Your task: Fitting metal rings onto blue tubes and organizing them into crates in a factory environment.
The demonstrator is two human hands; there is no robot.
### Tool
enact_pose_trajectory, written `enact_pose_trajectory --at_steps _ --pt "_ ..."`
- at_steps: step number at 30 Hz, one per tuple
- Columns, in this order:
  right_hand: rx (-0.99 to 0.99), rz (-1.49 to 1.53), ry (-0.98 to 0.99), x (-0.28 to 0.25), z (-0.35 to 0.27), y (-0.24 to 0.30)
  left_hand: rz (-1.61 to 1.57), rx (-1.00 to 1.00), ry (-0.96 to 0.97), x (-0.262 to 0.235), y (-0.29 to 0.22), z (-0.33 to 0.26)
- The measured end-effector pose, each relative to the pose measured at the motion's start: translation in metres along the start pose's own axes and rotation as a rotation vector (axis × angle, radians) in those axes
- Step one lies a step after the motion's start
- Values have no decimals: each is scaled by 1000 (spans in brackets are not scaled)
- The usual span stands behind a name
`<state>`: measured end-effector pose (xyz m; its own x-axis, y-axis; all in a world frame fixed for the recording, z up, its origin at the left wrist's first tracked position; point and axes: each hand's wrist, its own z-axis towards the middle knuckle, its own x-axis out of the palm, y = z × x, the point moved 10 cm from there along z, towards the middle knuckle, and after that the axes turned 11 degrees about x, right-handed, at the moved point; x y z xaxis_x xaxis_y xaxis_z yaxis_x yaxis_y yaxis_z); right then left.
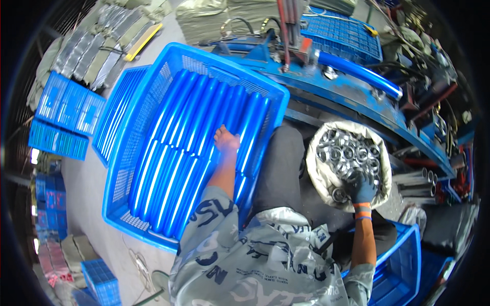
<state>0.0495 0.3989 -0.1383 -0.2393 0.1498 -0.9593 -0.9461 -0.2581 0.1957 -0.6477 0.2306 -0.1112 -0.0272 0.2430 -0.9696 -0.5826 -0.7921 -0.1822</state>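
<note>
My bare left hand (226, 139) is over the shiny blue tubes (171, 188) that lie in two rows inside a large blue plastic crate (115, 204). Its bent fingers close on one blue tube near where the two rows meet; the palm side is hidden. To the right, my right hand (363, 187), in a dark glove with an orange cuff, reaches into a round, pale cloth sack (317, 176). Silvery metal rings (352, 148) fill this sack. The gloved fingertips sink among the rings, so their grip is hidden.
A blue metal bench (352, 94) with a machine runs along the far right, and another blue tube (360, 75) lies on it. Metal pipes (416, 178) are stacked beyond the sack. Another blue crate (408, 265) stands at lower right. Stacked crates (69, 104) line the left.
</note>
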Motion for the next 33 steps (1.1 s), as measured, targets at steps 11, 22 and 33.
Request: enact_pose_trajectory --at_steps 11,22,33 --pt "74 290 197 39 13 -31 -567 106 -5 -17 -29 0" --pt "431 2151 410 -106 -16 60 -541 1301 125 -249 -282 -139" --pt "154 1548 224 -200 -13 81 -392 1525 293 -294 -318 -191"
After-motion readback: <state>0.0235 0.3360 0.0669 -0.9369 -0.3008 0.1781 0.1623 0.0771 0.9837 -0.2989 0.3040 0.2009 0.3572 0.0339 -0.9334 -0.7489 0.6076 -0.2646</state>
